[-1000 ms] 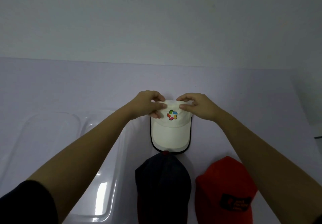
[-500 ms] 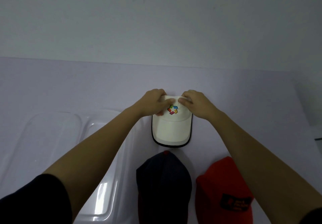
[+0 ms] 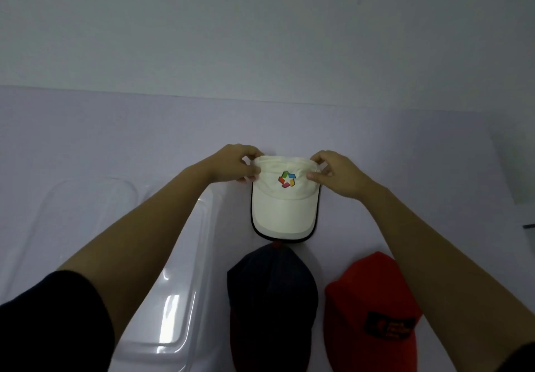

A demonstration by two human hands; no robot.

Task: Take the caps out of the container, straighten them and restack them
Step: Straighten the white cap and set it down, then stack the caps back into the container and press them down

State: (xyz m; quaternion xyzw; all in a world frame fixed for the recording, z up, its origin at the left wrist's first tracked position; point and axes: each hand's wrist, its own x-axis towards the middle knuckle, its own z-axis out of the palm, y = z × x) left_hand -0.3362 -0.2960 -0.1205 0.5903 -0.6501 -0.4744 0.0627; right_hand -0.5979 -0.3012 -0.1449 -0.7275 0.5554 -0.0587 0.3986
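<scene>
A white cap [image 3: 285, 212] with a colourful logo and a black-edged brim lies flat on the table, brim pointing toward me. My left hand [image 3: 236, 163] pinches the left side of its crown. My right hand [image 3: 337, 173] pinches the right side, and the crown is stretched flat between them. A dark navy cap [image 3: 272, 305] lies nearer to me, just below the white brim. A red cap [image 3: 373, 313] with a black patch sits to its right. The clear plastic container [image 3: 86, 227] stands at the left, partly under my left forearm.
The pale table [image 3: 115, 128] runs back to a plain wall [image 3: 260, 24]. Its right edge [image 3: 503, 169] shows at the far right.
Both hands have slid apart from the middle of the crown to its two sides, spreading the fabric. The logo, partly covered before, now shows fully.
</scene>
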